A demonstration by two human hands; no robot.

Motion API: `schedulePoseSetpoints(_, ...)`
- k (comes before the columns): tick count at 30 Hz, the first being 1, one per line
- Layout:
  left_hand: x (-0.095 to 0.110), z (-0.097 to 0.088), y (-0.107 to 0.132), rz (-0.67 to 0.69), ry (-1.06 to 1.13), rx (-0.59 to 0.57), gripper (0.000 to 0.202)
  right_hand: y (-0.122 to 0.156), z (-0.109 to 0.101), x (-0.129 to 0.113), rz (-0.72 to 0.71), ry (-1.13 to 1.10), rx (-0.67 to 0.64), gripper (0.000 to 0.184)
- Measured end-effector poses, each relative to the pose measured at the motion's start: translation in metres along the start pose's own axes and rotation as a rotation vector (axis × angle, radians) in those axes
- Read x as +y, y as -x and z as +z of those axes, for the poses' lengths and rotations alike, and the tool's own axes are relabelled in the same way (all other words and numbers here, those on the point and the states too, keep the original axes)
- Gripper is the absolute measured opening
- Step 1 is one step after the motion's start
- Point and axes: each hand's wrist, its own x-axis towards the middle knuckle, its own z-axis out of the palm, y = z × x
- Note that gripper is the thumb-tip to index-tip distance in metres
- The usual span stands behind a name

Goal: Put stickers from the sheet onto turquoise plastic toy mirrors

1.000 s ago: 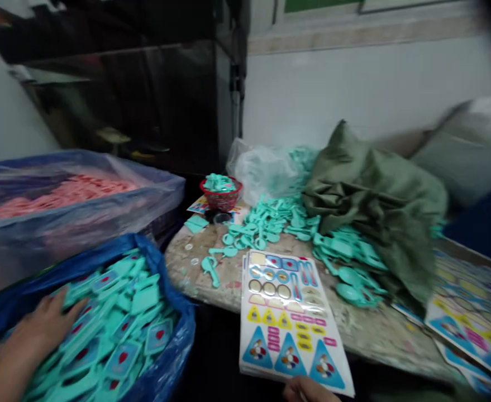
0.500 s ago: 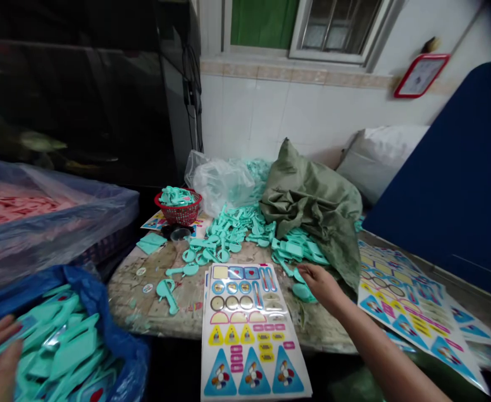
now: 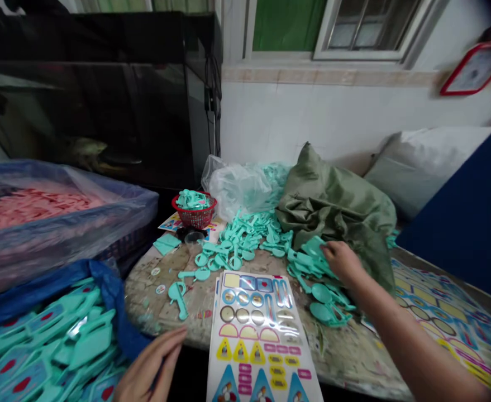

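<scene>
My right hand (image 3: 343, 262) is at the right-hand pile of teal plastic toy parts (image 3: 306, 263), fingers closed on the edge of a flat, paddle-shaped teal piece (image 3: 313, 245). Round-ended teal pieces (image 3: 323, 293) lie just below that wrist. My left hand (image 3: 151, 365) hovers between the blue bag and the sticker sheets, fingers stretched out and nothing visible in it. A stack of printed sticker sheets (image 3: 251, 335) lies in front of me, overhanging the table edge. Teal pieces bearing heart stickers (image 3: 39, 324) fill the blue bag (image 3: 122, 312) at my left.
On the worn table (image 3: 144, 301) stands a red basket (image 3: 192, 216) of teal parts. Behind are a clear plastic bag (image 3: 239, 190) and a green sack (image 3: 337, 206). More sticker sheets (image 3: 433, 312) lie right. A bin of pink parts (image 3: 39, 206) stands left, near a fish tank (image 3: 103, 128).
My left hand has moved right, away from above the blue bag. My right hand has reached farther into the teal pile and closed on a piece. The view has turned left.
</scene>
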Motion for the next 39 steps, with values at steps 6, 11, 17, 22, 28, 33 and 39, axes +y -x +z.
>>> schedulePoseSetpoints(6, 0.044, 0.038, -0.02, -0.518, 0.692, -0.266, 0.043, 0.083, -0.003, -0.073, -0.113, -0.535, -0.429, 0.03)
schedulePoseSetpoints(11, 0.068, 0.06, -0.039, -0.865, 1.096, -0.452, 0.052, 0.15, 0.042, -0.11, -0.198, -0.671, -0.772, 0.026)
schedulePoseSetpoints(17, 0.061, 0.071, -0.048, -1.144, 1.299, -0.295, 0.035, 0.103, 0.09, -0.083, -0.165, -0.344, -0.448, 0.036)
schedulePoseSetpoints(22, 0.052, 0.085, -0.054, -1.281, 1.36, -0.183, 0.038, 0.079, 0.119, -0.064, -0.225, -0.205, -0.388, 0.036)
schedulePoseSetpoints(28, 0.044, 0.103, -0.059, -1.263, 1.375, -0.23, 0.044, 0.081, 0.13, -0.06, -0.18, -0.058, -0.294, 0.021)
schedulePoseSetpoints(33, 0.04, 0.111, -0.056, -1.28, 1.389, -0.215, 0.04, 0.085, 0.126, -0.066, -0.193, 0.079, -0.263, 0.015)
schedulePoseSetpoints(39, 0.04, 0.11, -0.056, -1.291, 1.377, -0.223, 0.039, 0.094, 0.122, -0.068, -0.201, 0.142, -0.275, 0.016)
